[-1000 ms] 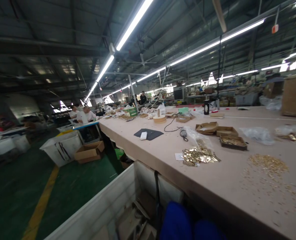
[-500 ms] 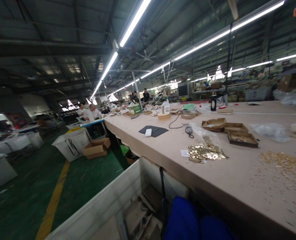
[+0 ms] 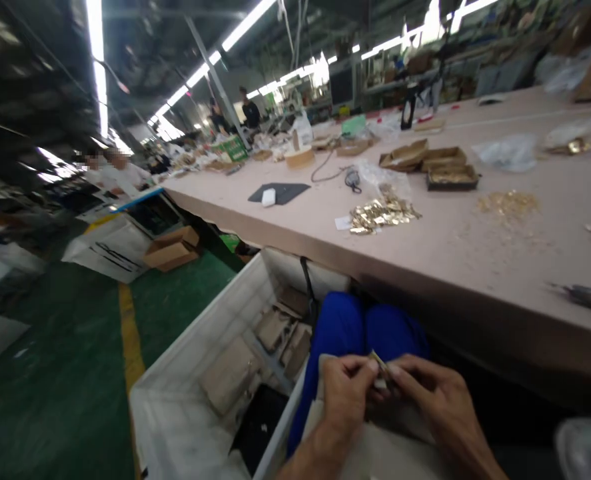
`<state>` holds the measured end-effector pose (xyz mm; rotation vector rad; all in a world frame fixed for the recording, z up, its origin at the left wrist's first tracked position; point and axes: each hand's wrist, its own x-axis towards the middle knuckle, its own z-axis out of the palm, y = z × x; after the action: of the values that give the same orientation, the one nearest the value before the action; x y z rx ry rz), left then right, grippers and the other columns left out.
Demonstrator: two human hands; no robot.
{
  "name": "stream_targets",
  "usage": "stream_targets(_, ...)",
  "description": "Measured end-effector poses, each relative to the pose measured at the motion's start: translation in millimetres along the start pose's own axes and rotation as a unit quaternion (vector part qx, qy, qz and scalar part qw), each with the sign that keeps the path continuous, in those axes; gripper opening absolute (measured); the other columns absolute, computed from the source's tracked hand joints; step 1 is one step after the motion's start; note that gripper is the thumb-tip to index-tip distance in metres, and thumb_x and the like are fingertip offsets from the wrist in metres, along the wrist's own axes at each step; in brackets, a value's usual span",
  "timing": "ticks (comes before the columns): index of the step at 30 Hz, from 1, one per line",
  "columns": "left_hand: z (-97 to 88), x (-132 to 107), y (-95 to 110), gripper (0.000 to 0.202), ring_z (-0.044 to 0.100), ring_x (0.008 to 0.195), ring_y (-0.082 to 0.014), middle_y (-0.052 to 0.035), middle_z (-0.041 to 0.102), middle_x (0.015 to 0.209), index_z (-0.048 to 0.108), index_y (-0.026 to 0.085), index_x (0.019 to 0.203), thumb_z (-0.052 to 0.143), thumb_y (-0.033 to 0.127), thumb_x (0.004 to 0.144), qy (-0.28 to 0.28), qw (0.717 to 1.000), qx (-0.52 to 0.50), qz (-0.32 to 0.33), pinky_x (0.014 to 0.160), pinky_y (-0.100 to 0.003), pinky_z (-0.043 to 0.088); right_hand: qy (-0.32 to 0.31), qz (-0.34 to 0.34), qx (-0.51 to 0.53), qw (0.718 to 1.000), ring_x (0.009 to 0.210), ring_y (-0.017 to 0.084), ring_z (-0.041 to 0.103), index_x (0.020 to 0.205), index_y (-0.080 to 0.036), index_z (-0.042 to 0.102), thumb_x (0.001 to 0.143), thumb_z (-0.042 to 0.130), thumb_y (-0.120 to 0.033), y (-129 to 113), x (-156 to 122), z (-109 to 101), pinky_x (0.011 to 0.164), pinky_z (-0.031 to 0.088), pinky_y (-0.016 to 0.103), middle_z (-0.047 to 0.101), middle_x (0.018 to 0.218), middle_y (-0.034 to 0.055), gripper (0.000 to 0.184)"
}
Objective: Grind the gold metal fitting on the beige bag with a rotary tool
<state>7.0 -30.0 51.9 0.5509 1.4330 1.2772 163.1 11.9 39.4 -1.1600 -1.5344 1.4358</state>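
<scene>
My left hand and my right hand meet above my lap, fingers pinched together. Between their fingertips is a small gold-coloured metal piece; its exact kind is too blurred to make out. Beneath the hands a beige, bag-like item lies across my blue-clad knees, partly covered by my wrists. On the table, beyond my knees, a pile of gold metal pieces spills from a clear plastic bag.
A white bin at my left holds beige items and a black one. The pink-topped table carries a dark mat, cardboard trays, small gold bits and a dark tool. Two people sit at the far left.
The view has tilted down. Both my hands, the gold piece and the beige item on my lap have come into sight, along with more of the bin.
</scene>
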Motion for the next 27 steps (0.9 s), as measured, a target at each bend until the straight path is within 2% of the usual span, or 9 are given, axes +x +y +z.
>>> stream_targets(5, 3.6, 6, -5, 0.035, 0.064, 0.048, -0.0121, -0.0078, 0.075, 0.066, 0.082, 0.008, 0.078, 0.087, 0.043, 0.074, -0.028, 0.999, -0.011, 0.015, 0.047, -0.019, 0.052, 0.006, 0.056, 0.061, 0.997, 0.07, 0.02, 0.066, 0.096, -0.017, 0.078, 0.082, 0.08, -0.055, -1, 2, 2, 0.063, 0.054, 0.027, 0.072, 0.081, 0.0069, 0.041)
stream_targets(9, 0.8, 7, -3, 0.032, 0.067, 0.051, -0.0131, -0.0087, 0.076, 0.065, 0.083, 0.008, 0.082, 0.086, 0.039, 0.076, -0.041, 0.999, 0.002, 0.033, 0.05, -0.018, 0.054, -0.02, 0.041, 0.07, 0.997, 0.073, 0.018, 0.066, 0.124, -0.018, 0.072, 0.088, 0.075, -0.047, 3, 0, 4, 0.066, 0.055, 0.026, 0.068, 0.084, 0.0034, 0.045)
stream_targets(11, -1.3, 8, -5, 0.032, 0.069, 0.053, -0.0136, -0.0095, 0.077, 0.069, 0.084, 0.009, 0.085, 0.087, 0.04, 0.076, -0.046, 0.998, 0.008, 0.036, 0.053, -0.019, 0.056, -0.028, 0.022, 0.039, 0.999, 0.077, 0.018, 0.066, 0.129, -0.019, 0.071, 0.091, 0.073, -0.044, 5, 0, 4, 0.068, 0.055, 0.026, 0.068, 0.088, 0.004, 0.045)
stream_targets(15, -3.8, 8, -7, 0.037, 0.072, 0.059, -0.0152, -0.0127, 0.08, 0.08, 0.083, 0.008, 0.096, 0.088, 0.038, 0.075, -0.066, 0.998, 0.021, 0.013, 0.06, -0.022, 0.06, -0.006, 0.017, 0.044, 0.999, 0.072, 0.017, 0.064, 0.122, -0.018, 0.073, 0.091, 0.073, -0.044, 9, 1, 4, 0.061, 0.053, 0.025, 0.069, 0.09, 0.0053, 0.04)
stream_targets(17, -3.8, 6, -6, 0.039, 0.074, 0.061, -0.0172, -0.0146, 0.081, 0.085, 0.081, 0.007, 0.097, 0.088, 0.036, 0.074, -0.067, 0.998, 0.016, 0.004, 0.061, -0.024, 0.062, 0.032, 0.032, 0.053, 0.998, 0.062, 0.015, 0.061, 0.118, -0.017, 0.075, 0.09, 0.074, -0.046, 10, 2, 5, 0.055, 0.05, 0.026, 0.069, 0.085, 0.0048, 0.04)
stream_targets(20, -3.3, 3, -1, 0.04, 0.075, 0.061, -0.0195, -0.0137, 0.08, 0.082, 0.076, 0.006, 0.096, 0.09, 0.034, 0.071, -0.064, 0.998, -0.01, -0.004, 0.059, -0.025, 0.063, 0.061, 0.036, 0.058, 0.996, 0.055, 0.014, 0.057, 0.111, -0.016, 0.077, 0.09, 0.075, -0.047, 9, 3, 5, 0.052, 0.047, 0.026, 0.067, 0.072, 0.0029, 0.038)
stream_targets(23, -4.6, 2, 3, 0.043, 0.074, 0.06, -0.0197, -0.0119, 0.079, 0.078, 0.073, 0.007, 0.097, 0.092, 0.032, 0.069, -0.068, 0.998, -0.014, -0.007, 0.058, -0.025, 0.063, 0.043, 0.016, 0.068, 0.997, 0.054, 0.013, 0.056, 0.104, -0.016, 0.079, 0.092, 0.074, -0.045, 6, 2, 4, 0.052, 0.046, 0.025, 0.065, 0.072, 0.0018, 0.032)
stream_targets(27, -8.7, 4, 4, 0.041, 0.075, 0.066, -0.0203, -0.0139, 0.08, 0.083, 0.075, 0.006, 0.098, 0.089, 0.033, 0.071, -0.075, 0.997, 0.023, -0.003, 0.062, -0.027, 0.064, 0.002, 0.005, 0.034, 0.999, 0.054, 0.011, 0.055, 0.101, -0.018, 0.08, 0.094, 0.072, -0.042, -3, 1, 4, 0.051, 0.043, 0.025, 0.064, 0.077, 0.0015, 0.026)
